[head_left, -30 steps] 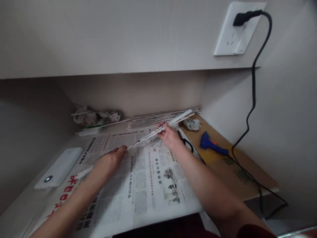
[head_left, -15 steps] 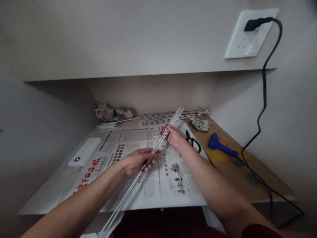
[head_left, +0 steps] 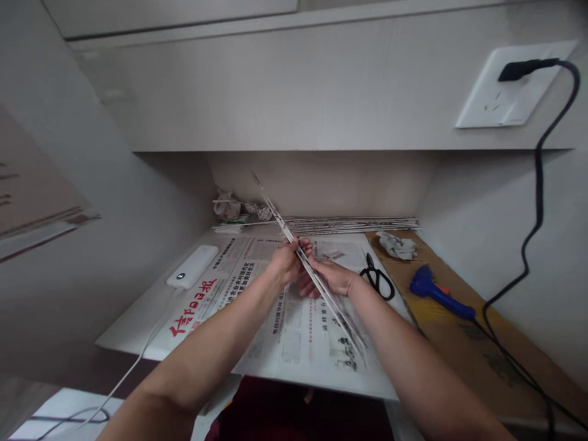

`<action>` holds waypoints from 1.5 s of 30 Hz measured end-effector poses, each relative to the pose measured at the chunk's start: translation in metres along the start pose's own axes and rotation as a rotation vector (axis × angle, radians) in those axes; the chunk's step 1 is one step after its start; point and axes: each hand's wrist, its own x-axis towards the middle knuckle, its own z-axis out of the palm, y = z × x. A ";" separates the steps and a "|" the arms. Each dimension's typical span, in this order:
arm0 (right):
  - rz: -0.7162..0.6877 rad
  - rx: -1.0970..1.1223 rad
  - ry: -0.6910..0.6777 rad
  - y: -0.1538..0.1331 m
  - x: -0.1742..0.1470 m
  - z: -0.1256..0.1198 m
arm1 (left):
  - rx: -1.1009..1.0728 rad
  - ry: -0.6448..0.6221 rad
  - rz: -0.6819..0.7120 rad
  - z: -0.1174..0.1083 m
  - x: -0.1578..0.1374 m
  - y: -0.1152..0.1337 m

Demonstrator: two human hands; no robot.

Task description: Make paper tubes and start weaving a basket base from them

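Observation:
A bundle of thin white paper sticks [head_left: 331, 302] slants across the middle of the view, its far end up to the left and its near end down to the right. My left hand [head_left: 289, 260] is closed round the bundle above its middle. Just below, my right hand [head_left: 328, 275] grips the same sticks, thumb on top and fingers partly hidden underneath. Both hands are over a spread newspaper [head_left: 257, 306]. The stick ends are blurred by motion.
More paper sticks [head_left: 353, 225] lie along the back wall. Black-handled scissors [head_left: 379, 278], a blue glue gun [head_left: 441, 294] with its cord, and a crumpled grey cloth [head_left: 395, 245] are at the right. A white power bank [head_left: 193, 267] lies left. A socket [head_left: 514, 86] holds a black plug.
The bundle has swung round: its far end pointed right and now points left. My hands have come closer together. The view has shifted, so the surroundings sit further right.

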 end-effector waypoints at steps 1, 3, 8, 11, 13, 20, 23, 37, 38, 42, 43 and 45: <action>0.049 -0.053 -0.038 0.002 -0.002 0.001 | 0.022 0.011 0.008 -0.004 0.001 -0.002; 0.115 -0.117 -0.094 0.004 -0.004 0.000 | 0.048 0.023 -0.007 -0.014 0.005 0.000; 0.212 -0.140 -0.174 0.005 -0.007 -0.002 | 0.005 0.038 -0.042 -0.043 0.029 0.042; 0.224 -0.120 -0.208 0.004 -0.007 0.006 | -0.057 0.088 0.008 -0.057 0.048 0.065; 0.222 -0.087 -0.234 0.003 -0.006 0.015 | -0.065 0.092 0.011 -0.063 0.058 0.071; -0.095 -0.086 0.183 0.013 0.015 0.022 | -0.179 0.013 -0.032 -0.068 0.058 0.049; -0.307 -0.389 0.487 0.017 0.023 0.019 | -0.197 -0.058 -0.070 -0.059 0.048 0.036; -0.822 -0.956 0.629 0.008 0.010 0.027 | -0.044 -0.142 -0.239 -0.052 0.033 0.018; -0.822 -0.962 0.640 0.008 0.010 0.026 | -0.037 -0.149 -0.244 -0.052 0.033 0.017; -0.816 -0.971 0.683 0.009 0.009 0.026 | 0.020 -0.206 -0.286 -0.050 0.032 0.012; -0.825 -0.971 0.696 0.009 0.009 0.026 | 0.032 -0.204 -0.295 -0.050 0.032 0.011; -0.860 -0.964 0.730 0.009 0.010 0.026 | 0.035 -0.181 -0.304 -0.050 0.032 0.010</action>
